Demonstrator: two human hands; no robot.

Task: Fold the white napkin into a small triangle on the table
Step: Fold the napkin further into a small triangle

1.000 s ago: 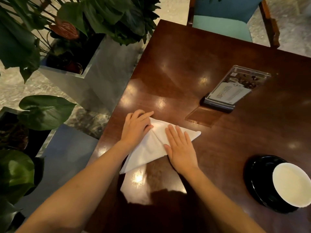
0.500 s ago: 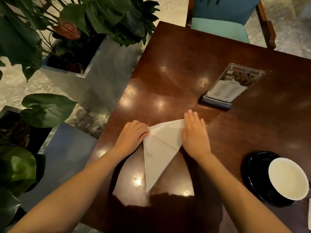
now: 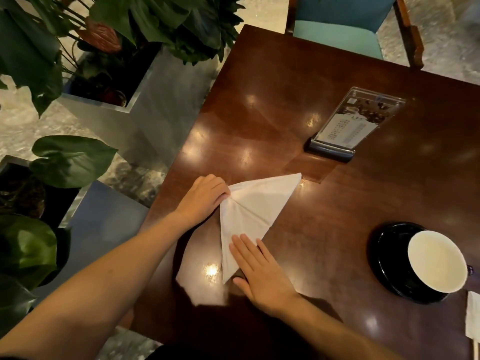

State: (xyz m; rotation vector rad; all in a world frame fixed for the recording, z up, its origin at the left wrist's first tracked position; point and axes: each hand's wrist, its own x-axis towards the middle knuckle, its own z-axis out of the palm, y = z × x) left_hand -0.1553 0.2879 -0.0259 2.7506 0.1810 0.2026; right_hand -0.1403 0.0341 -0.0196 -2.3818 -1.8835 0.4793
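The white napkin lies flat on the dark wooden table as a long triangle, one tip pointing far right, the other pointing toward me, with a crease down its middle. My left hand pinches the napkin's left corner with curled fingers. My right hand rests flat, fingers together, on the napkin's near tip and lower right edge.
A clear menu stand stands behind the napkin to the right. A white cup on a black saucer sits at the right. Another white paper shows at the right edge. Planters flank the table's left; a teal chair is beyond.
My right hand moved from the napkin's far right tip down to its near tip. The napkin has turned clockwise over the last second. My left hand stays on the left corner.
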